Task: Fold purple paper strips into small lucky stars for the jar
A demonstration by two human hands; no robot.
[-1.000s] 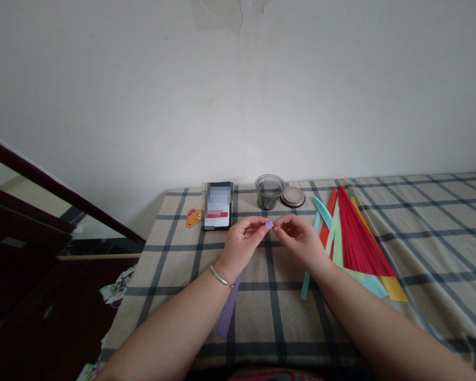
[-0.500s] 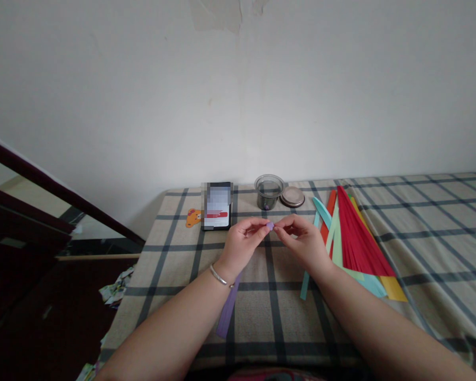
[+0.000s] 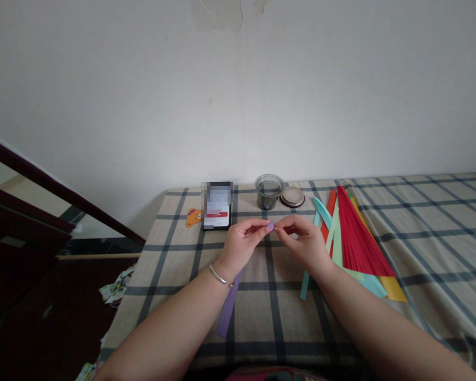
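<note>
My left hand [image 3: 241, 244] and my right hand [image 3: 301, 241] meet above the checked tablecloth [image 3: 174, 254]. Both pinch a small folded purple paper piece [image 3: 269, 226] between thumb and fingertips. A long purple paper strip [image 3: 227, 309] trails from under my left wrist down toward the table's front edge. A silver bracelet [image 3: 219, 275] sits on my left wrist. A fan of coloured paper strips [image 3: 355, 243], mostly red with green, teal, orange and yellow, lies just right of my right hand.
A phone [image 3: 217, 205] stands propped at the back, an orange bear sticker [image 3: 193, 217] at its left. A small clear jar [image 3: 268, 191] and its lid [image 3: 292, 196] sit by the wall. Crumpled paper [image 3: 117, 288] lies on the floor at the left.
Both hands keep pinching the purple piece; the fingers have shifted only slightly, working it between them.
</note>
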